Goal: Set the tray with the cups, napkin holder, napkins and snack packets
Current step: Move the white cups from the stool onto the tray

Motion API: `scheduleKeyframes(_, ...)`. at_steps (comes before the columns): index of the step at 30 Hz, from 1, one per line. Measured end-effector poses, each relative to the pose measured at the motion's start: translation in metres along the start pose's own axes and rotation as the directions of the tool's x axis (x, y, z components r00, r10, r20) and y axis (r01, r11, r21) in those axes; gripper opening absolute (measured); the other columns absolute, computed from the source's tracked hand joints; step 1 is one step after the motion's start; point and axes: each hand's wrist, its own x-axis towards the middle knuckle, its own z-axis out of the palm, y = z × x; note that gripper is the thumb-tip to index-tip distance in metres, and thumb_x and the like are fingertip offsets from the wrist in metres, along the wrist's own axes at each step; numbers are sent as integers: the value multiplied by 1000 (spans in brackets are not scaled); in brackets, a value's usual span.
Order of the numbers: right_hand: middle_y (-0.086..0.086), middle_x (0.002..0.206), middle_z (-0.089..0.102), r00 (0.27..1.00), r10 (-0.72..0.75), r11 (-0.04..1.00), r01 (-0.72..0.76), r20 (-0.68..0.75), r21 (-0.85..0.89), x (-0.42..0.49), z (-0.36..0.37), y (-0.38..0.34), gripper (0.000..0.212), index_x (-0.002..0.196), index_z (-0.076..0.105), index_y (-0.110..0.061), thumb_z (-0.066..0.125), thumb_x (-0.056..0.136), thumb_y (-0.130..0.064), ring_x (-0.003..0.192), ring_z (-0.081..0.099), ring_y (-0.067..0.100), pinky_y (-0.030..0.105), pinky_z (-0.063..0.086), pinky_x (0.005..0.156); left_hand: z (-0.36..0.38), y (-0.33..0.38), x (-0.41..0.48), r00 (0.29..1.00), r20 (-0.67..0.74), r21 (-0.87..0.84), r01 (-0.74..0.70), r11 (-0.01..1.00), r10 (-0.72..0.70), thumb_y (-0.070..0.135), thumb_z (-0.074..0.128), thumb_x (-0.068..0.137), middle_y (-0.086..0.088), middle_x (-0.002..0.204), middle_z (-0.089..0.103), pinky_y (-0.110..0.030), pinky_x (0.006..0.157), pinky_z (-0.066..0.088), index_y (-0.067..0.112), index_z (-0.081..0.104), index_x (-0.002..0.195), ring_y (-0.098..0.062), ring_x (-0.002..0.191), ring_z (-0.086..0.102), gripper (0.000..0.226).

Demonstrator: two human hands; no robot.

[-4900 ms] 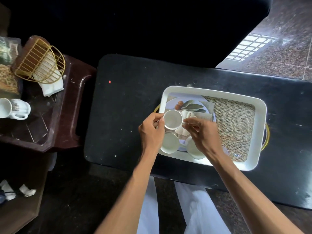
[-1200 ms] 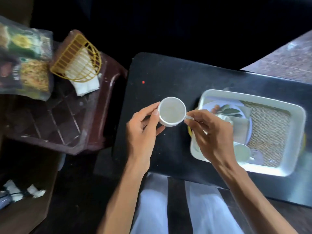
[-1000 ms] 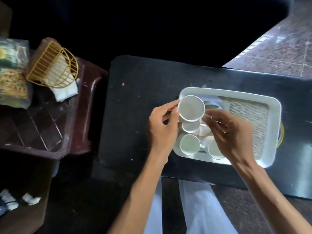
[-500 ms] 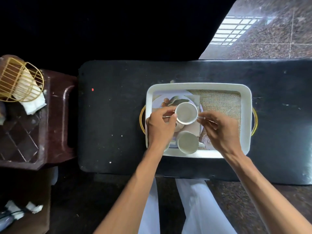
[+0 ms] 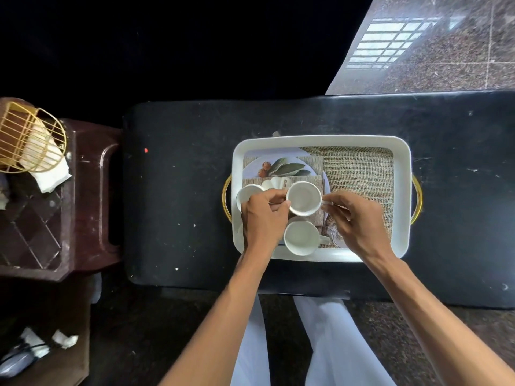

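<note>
Head view shows both hands over the white tray (image 5: 402, 168): the left hand (image 5: 264, 218) curls against a white cup (image 5: 303, 198). The right hand (image 5: 359, 222) pinches its handle; another cup (image 5: 301, 238) sits just below.

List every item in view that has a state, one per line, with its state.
held cup: upright, empty, gripped by both hands over the tray
left hand: shut on the held cup's rim
right hand: pinching the held cup's handle
near cup: upright, empty, standing in the tray
far-left cup: in the tray, partly hidden
tray: on the black table, right half bare
napkin holder: on the side stool, holding napkins
</note>
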Motion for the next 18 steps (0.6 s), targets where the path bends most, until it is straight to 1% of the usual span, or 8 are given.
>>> scheduleKeyframes(2, 6, 90, 76, 1000, 3, 1000, -3, 12, -1, 0, 1, 3, 17, 101, 75, -4, 76, 84, -6, 77, 70, 12, 2, 49, 73, 2, 1, -1, 1000, -1, 7, -3, 1000, 3, 12, 74, 91, -5, 108, 80, -24, 88, 58, 11, 77, 115, -9, 89, 72, 24)
scheduleKeyframes(4, 6, 89, 76, 1000, 5, 1000, -4, 20, -1, 0, 2, 5, 17, 101, 74, -3, 76, 84, -6, 77, 69, 11, 0, 48, 73, 4, 1, -2, 1000, -6, 8, 4, 1000, -4, 12, 74, 91, -6, 107, 80, -34, 94, 60, 11, 77, 115, -14, 94, 75, 24)
scheduleKeyframes(5, 6, 89, 76, 1000, 4, 1000, -4, 22, -2, 0, 3, 6, 17, 101, 74, -4, 76, 84, -6, 77, 69, 10, 0, 48, 73, 5, 1, -2, 1000, -11, 12, 9, 1000, -9, 12, 74, 91, -6, 106, 80, -36, 95, 59, 11, 77, 115, -16, 96, 75, 24)
scheduleKeyframes(7, 4, 89, 76, 1000, -4, 1000, 4, 23, -4, 0, 3, 7, 17, 101, 74, -4, 76, 84, -6, 77, 69, 11, 6, 51, 74, 7, 0, -2, 1000, -18, 22, 19, 1000, -19, 13, 74, 91, -6, 106, 80, -39, 96, 59, 11, 77, 116, -18, 99, 75, 25)
scheduleKeyframes(9, 5, 89, 76, 1000, -16, 1000, 16, 19, -7, 0, 3, 9, 16, 100, 74, -4, 76, 84, -4, 77, 70, 12, 19, 56, 74, 8, -2, -3, 1000, -16, 21, 28, 999, -27, 12, 74, 91, -6, 107, 80, -41, 97, 58, 11, 77, 117, -19, 101, 74, 26)
scheduleKeyframes(11, 6, 89, 76, 999, -24, 999, 24, 22, -23, 1, 4, 10, 16, 101, 74, -4, 75, 85, -3, 77, 70, 13, 26, 58, 73, 10, -3, -3, 999, -9, 12, 33, 999, -33, 10, 72, 92, -6, 108, 80, -42, 98, 57, 12, 76, 119, -19, 103, 73, 27)
scheduleKeyframes(14, 7, 90, 76, 999, -10, 999, 12, 40, -30, 2, 5, 12, 15, 102, 74, -4, 73, 86, -3, 78, 68, 12, 28, 59, 74, 10, -6, -2, 999, -9, -2, 37, 999, -37, 9, 70, 93, -6, 110, 79, -43, 99, 57, 12, 76, 119, -20, 104, 73, 27)
scheduleKeyframes(18, 9, 93, 76, 996, 8, 1000, -7, 87, -17, 4, 6, 10, 18, 104, 72, -2, 72, 87, -2, 82, 69, 12, 31, 60, 79, 9, -6, -3, 999, -10, -9, 34, 999, -34, 10, 70, 94, -6, 112, 79, -42, 101, 56, 12, 76, 120, -19, 105, 73, 26)
